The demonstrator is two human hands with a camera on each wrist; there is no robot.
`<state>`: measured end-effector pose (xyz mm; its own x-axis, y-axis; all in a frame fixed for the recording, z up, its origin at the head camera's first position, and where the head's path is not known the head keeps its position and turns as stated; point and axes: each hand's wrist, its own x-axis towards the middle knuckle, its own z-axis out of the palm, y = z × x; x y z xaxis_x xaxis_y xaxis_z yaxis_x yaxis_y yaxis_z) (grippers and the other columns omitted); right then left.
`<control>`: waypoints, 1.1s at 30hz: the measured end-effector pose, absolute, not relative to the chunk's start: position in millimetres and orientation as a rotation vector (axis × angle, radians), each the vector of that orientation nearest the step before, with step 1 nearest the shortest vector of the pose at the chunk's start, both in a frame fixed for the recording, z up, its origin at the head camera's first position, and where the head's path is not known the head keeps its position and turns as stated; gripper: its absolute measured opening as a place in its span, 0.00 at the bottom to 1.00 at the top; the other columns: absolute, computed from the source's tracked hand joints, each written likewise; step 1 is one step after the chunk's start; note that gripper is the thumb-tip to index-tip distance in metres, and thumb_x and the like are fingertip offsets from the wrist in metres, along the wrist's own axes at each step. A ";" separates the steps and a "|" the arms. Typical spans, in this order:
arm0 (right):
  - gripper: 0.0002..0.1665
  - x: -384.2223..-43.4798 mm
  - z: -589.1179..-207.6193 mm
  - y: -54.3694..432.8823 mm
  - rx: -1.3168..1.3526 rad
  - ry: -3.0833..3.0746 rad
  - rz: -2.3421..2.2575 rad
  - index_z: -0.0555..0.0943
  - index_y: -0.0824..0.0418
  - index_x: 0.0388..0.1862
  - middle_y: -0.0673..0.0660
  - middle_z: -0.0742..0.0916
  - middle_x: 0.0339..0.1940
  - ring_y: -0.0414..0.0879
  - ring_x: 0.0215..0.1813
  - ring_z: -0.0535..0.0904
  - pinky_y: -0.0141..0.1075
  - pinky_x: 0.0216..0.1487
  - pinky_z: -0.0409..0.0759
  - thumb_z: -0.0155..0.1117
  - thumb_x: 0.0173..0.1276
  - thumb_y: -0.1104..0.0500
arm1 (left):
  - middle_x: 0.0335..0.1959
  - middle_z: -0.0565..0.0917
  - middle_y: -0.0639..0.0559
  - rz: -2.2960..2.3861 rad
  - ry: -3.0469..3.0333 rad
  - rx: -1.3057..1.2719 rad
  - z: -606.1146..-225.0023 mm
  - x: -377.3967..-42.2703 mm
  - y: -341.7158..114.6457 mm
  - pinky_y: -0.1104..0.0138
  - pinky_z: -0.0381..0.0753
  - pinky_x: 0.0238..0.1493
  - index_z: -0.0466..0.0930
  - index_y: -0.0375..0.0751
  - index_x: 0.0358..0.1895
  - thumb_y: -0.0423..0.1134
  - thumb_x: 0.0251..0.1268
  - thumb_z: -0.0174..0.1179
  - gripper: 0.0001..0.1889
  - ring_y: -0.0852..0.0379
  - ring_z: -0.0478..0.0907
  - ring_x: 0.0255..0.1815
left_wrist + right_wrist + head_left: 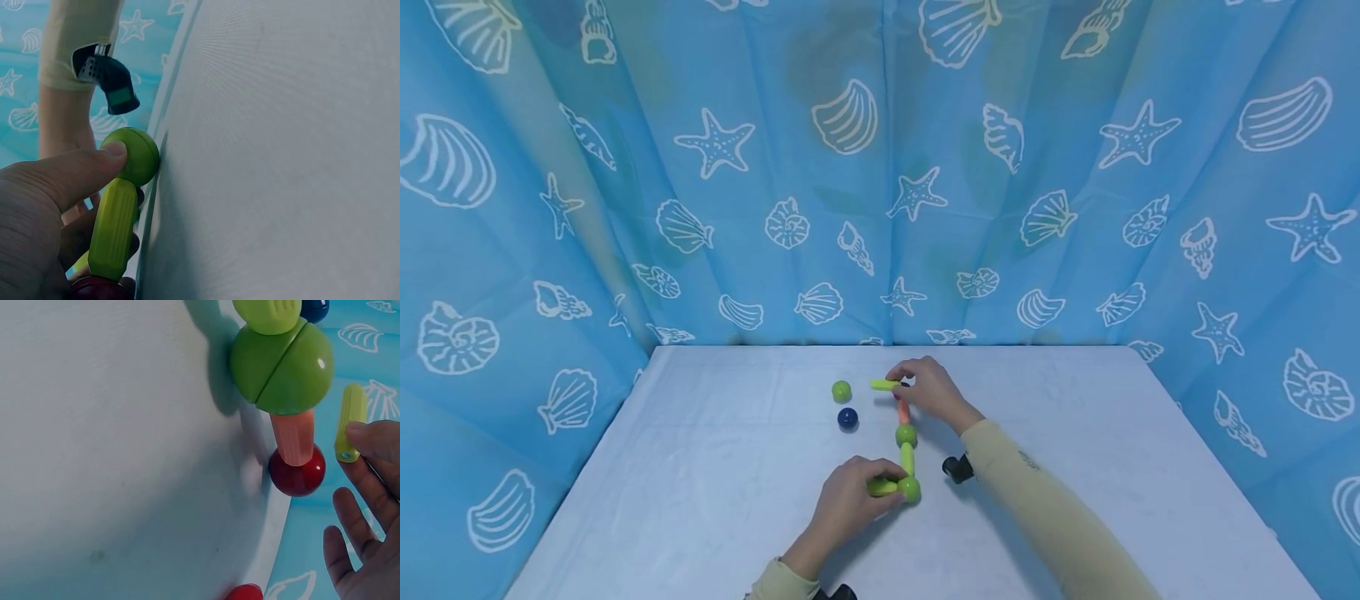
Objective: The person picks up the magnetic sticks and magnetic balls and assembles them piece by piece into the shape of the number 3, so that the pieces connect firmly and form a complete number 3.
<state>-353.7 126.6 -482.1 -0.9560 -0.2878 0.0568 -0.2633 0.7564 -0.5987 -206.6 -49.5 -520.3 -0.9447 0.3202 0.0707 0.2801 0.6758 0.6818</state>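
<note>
Rod-and-ball chain [907,457]: lying mid-desk [700,467], running away from the person — near green ball [910,489], linking rod [908,465], far green ball [906,435], orange rod [903,412], red ball [297,475].
Side rod [114,228]: yellow-green, branching left off the near green ball; a dark red ball [97,289] is showing at its other end.
Left hand [853,496]: grip narrowed, holding the side rod, thumb pressing on the near green ball.
Right hand [931,389]: grip pinching a loose yellow-green rod [883,385] between thumb and forefinger, other fingers spreading — the rod is hovering near the red ball.
Loose balls: lime ball [842,391] and navy ball [847,418] resting left of the chain.
Backdrop: shell-print curtain [737,267] hanging behind.
</note>
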 end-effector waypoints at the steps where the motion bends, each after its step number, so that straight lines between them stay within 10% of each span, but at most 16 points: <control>1: 0.10 -354.9 -483.3 125.5 -0.455 2.905 -0.984 0.88 0.48 0.48 0.46 0.86 0.45 0.47 0.53 0.76 0.45 0.57 0.76 0.72 0.68 0.56 | 0.36 0.83 0.70 1.136 2.824 0.509 -520.6 -206.8 -49.8 0.65 0.74 0.42 0.88 0.61 0.48 0.48 0.58 0.75 0.14 0.66 0.74 0.38; 33: 0.09 -358.9 -496.5 112.1 -0.357 2.788 -1.039 0.87 0.50 0.48 0.49 0.86 0.48 0.47 0.51 0.78 0.45 0.62 0.77 0.69 0.71 0.59 | 0.37 0.84 0.70 1.145 2.819 0.501 -520.0 -205.9 -49.3 0.66 0.74 0.42 0.88 0.61 0.47 0.48 0.58 0.75 0.13 0.66 0.73 0.38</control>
